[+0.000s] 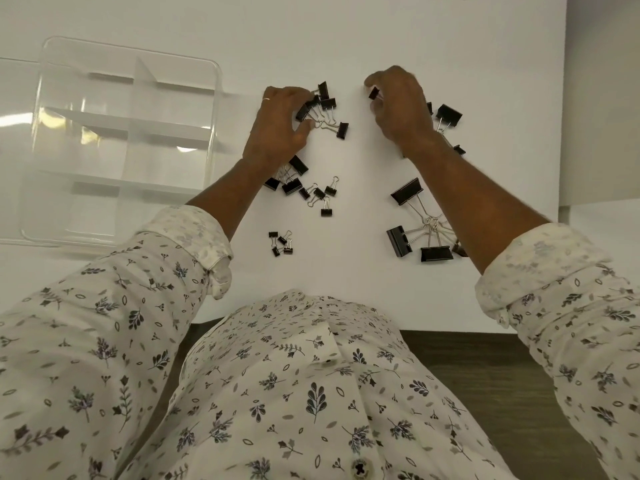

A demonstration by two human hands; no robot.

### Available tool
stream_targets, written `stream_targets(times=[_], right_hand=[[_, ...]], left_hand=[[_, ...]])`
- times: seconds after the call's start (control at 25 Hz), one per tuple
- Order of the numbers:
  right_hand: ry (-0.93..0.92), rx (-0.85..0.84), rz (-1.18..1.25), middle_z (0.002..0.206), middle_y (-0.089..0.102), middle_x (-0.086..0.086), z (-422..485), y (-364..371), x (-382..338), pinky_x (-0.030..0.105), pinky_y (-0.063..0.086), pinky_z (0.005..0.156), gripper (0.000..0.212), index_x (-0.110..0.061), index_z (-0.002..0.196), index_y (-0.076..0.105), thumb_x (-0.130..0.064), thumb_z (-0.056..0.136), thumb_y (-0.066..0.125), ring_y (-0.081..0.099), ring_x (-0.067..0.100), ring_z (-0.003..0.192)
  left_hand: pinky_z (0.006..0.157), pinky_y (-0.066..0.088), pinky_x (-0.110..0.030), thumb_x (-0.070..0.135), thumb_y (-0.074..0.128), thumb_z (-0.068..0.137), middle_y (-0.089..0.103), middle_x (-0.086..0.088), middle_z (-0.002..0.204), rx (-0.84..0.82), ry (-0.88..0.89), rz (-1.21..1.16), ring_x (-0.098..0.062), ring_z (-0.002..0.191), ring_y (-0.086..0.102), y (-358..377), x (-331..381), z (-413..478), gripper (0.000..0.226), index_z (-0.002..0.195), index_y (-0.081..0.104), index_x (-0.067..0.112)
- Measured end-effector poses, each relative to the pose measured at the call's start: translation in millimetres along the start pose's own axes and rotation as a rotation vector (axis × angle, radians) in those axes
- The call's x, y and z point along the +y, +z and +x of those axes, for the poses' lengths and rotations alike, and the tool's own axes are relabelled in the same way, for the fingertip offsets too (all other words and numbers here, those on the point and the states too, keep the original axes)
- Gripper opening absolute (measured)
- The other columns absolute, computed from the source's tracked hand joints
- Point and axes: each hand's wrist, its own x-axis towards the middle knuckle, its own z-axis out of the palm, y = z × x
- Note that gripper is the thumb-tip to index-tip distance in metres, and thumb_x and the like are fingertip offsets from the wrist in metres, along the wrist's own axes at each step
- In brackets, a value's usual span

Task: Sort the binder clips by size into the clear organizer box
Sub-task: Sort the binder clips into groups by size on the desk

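Currently my right hand (398,105) pinches one small black metal binder clip (374,93) at 12 o'clock on the white counter (363,46). My left hand (280,126) curls its fingers round a cluster of medium black clips (323,105), 11 o'clock. Clear plastic divided organizer box (104,116): 9 o'clock.

Left hand (278,128), right hand (401,107) among binder clips (292,186)

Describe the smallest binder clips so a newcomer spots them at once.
On the white table, find the left sleeve's rolled cuff, right of the clear organizer box. Just right of it lies a huddle of binder clips. They are the tiniest, apart from other piles.
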Motion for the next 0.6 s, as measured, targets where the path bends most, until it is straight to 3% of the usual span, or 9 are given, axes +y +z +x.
stream_targets(times=[0.12, 0.24, 0.28, 0.36, 0.44, 0.48, 0.6], right_hand=[[-0.024, -0.014, -0.013, 0.109, 0.062, 0.014, -6.2, 0.4, 3.8, 0.039, 0.050, 0.082, 0.023, -0.009, 0.103, 0.069, 0.001, 0.089, 0.054, 0.061, 0.030, 0.098], [0.022, 0.034, 0.019, 0.107, 0.060, 0.014, -13.3, -0.3, -4.9, 0.040, 0.049, 0.077, 0.021, -0.008, 0.100, 0.067, 0.002, 0.088, 0.052, 0.060, 0.029, 0.094], [0.042, 0.069, 0.039, 0.107, 0.059, 0.015, -16.4, -0.5, -8.6, 0.040, 0.049, 0.078, 0.022, -0.008, 0.101, 0.066, 0.002, 0.088, 0.051, 0.059, 0.029, 0.094], [0.071, 0.126, 0.096, 0.109, 0.059, 0.013, -28.9, -1.9, -19.6, 0.034, 0.048, 0.079, 0.021, -0.008, 0.104, 0.066, 0.000, 0.091, 0.052, 0.059, 0.023, 0.091], [0.043, 0.085, 0.181, 0.109, 0.059, 0.009, -53.2, 0.3, -35.2, 0.026, 0.046, 0.076, 0.018, -0.011, 0.106, 0.066, -0.003, 0.093, 0.056, 0.057, 0.014, 0.087], [0.001, 0.033, 0.212, 0.109, 0.059, 0.006, -70.1, 3.1, -43.7, 0.023, 0.044, 0.077, 0.017, -0.013, 0.106, 0.066, -0.005, 0.094, 0.058, 0.057, 0.012, 0.087], [-0.167, -0.103, 0.218, 0.110, 0.061, 0.004, -115.0, 18.7, -61.0, 0.026, 0.045, 0.082, 0.018, -0.015, 0.109, 0.068, -0.007, 0.095, 0.060, 0.060, 0.016, 0.093]], left_hand=[[0.101, 0.041, -0.023, 0.030, 0.066, 0.092, 0.061, 0.000, 0.135, -0.015, -0.024, 0.012, -0.023, 0.128, 0.048, 1.0, 0.2, 9.0, 0.048, 0.137, 0.060, 0.017], [0.097, 0.032, -0.003, 0.028, 0.068, 0.092, 0.059, -0.004, 0.135, 0.022, -0.020, -0.054, -0.017, 0.117, 0.053, -0.9, -0.5, 6.7, 0.051, 0.140, 0.056, 0.014], [0.096, 0.037, -0.005, 0.027, 0.067, 0.093, 0.060, -0.004, 0.134, 0.056, -0.031, -0.091, -0.016, 0.113, 0.056, -2.4, -0.1, 3.4, 0.049, 0.139, 0.057, 0.013], [0.092, 0.053, -0.025, 0.024, 0.062, 0.095, 0.064, -0.003, 0.127, 0.157, -0.083, -0.175, -0.016, 0.105, 0.063, -7.4, 2.9, -8.3, 0.037, 0.131, 0.063, 0.013], [0.090, 0.057, -0.041, 0.020, 0.057, 0.096, 0.067, 0.002, 0.118, 0.255, -0.127, -0.230, -0.016, 0.102, 0.065, -12.5, 5.7, -28.5, 0.027, 0.119, 0.070, 0.015], [0.091, 0.056, -0.041, 0.019, 0.055, 0.096, 0.068, 0.007, 0.114, 0.286, -0.146, -0.236, -0.015, 0.103, 0.064, -15.3, 8.7, -42.8, 0.025, 0.115, 0.072, 0.017], [0.097, 0.047, -0.020, 0.020, 0.060, 0.096, 0.069, 0.012, 0.113, 0.268, -0.163, -0.182, -0.012, 0.113, 0.057, -16.2, 16.1, -90.2, 0.019, 0.110, 0.073, 0.022]])
